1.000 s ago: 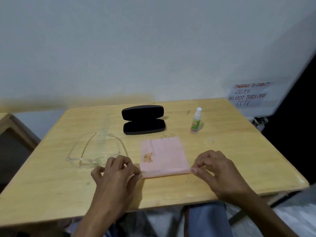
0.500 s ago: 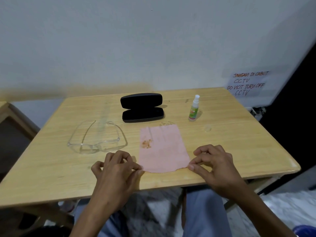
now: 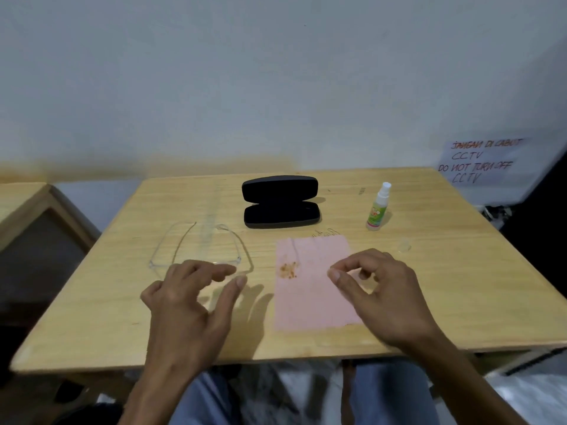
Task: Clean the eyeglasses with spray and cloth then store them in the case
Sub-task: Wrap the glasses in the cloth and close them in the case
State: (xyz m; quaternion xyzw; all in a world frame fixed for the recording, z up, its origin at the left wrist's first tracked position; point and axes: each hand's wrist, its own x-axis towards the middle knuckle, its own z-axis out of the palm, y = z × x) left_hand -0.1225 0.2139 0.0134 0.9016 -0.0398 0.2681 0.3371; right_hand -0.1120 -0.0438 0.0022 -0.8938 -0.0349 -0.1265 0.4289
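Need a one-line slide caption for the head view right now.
Both hands, left hand and right hand, hover empty over eyeglasses and pink cloth; open case, spray bottle behind.

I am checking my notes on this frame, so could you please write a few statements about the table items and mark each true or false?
1. The black case lies open. True.
2. The spray bottle lies on its side. False: it stands upright.
3. The pink cloth carries a brownish stain. True.
4. The right hand holds the eyeglasses. False: they lie on the table by the left hand.
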